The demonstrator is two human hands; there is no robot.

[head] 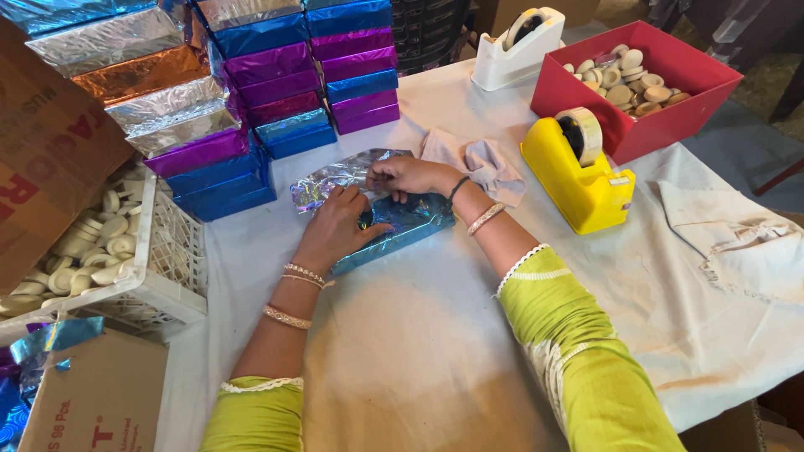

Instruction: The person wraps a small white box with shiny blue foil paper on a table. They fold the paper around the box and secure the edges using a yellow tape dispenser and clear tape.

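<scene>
A table covered in white cloth (419,351) fills most of the frame. At the upper left stands a big stack of foil-wrapped boxes in silver, orange, purple and blue (251,75). Along the left edge sits a white plastic lattice crate (172,251) holding pale round discs. At the upper right is a red open cardboard box (670,117) with more such discs inside. Just in front of it stands a yellow plastic tape dispenser (582,180), and a white tape dispenser (515,46) sits at the top centre.

In the middle of the frame lies a flat box partly wrapped in shiny blue holographic foil (394,222), resting on the cloth. The left hand (339,226) lies flat on its top, fingers spread and pressing the foil down. The right hand (406,176) sits at the box's far edge, fingers curled and pinching the foil fold there. A crumpled pale pink cloth (477,163) lies just beside the right hand.
</scene>
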